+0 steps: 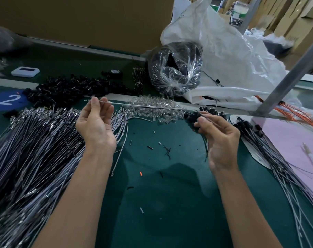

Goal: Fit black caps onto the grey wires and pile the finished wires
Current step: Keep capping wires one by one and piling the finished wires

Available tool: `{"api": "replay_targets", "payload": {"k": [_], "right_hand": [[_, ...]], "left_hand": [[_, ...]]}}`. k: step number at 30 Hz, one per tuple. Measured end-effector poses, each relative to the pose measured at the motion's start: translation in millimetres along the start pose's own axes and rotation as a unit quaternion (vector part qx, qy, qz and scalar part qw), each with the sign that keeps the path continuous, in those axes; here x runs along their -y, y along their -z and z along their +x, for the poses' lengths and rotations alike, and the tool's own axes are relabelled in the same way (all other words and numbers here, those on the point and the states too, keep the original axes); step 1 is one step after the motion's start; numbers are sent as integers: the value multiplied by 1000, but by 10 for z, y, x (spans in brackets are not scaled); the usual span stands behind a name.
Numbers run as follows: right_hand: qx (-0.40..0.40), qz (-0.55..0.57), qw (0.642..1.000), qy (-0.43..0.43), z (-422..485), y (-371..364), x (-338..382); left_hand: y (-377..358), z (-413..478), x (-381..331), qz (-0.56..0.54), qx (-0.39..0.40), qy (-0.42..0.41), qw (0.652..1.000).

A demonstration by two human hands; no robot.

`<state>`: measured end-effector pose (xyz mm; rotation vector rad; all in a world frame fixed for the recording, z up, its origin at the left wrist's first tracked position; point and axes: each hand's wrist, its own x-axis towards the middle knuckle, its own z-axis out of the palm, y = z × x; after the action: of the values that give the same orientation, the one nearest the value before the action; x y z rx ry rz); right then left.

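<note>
Above the green mat (170, 185), a single grey wire (148, 105) runs taut between both hands; it looks light, thin and springy, so pinching near each end should control it. The left hand (95, 122), palm up, pinches one end in its fingertips. The right hand (218, 138), fingers curled, grips the other end among black caps (192, 115).

Grey wires (32, 158) cut off leftward; orange wires (304, 115) cut off rightward.
</note>
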<state>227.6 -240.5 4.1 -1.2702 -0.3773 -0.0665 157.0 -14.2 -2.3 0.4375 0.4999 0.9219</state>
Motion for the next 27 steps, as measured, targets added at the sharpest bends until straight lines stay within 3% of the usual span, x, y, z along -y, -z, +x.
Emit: {"api": "replay_targets", "payload": {"k": [4,7,10,12,13,15,18,20,22,27], "right_hand": [[-15,169,984,-44,28,54,75],[27,294,953,-71,29,74,115],[74,463,879,-88,48,167,166],[103,545,826,-101,53,206,168],[105,533,832,-109,47,195,160],[83,405,901,-132,37,121,111],[69,130,975,-166,5,-48,-14],[97,-6,983,-154,-31,-133,-103],[131,-73,983,-110,-70,-181,-175],[129,-156,979,-35,-106,-188,-228]], "left_hand": [[15,34,-5,-34,-12,3,999],[11,-4,3,-67,45,31,996],[54,-11,-29,-175,114,106,972],[61,-32,-6,-156,153,130,967],[47,-58,30,-110,179,134,968],[-4,-118,125,25,238,122,963],[-83,-237,285,233,335,83,909],[-88,-324,403,318,380,77,865],[-70,-392,499,354,399,81,842],[-44,-418,558,337,395,94,849]]}}
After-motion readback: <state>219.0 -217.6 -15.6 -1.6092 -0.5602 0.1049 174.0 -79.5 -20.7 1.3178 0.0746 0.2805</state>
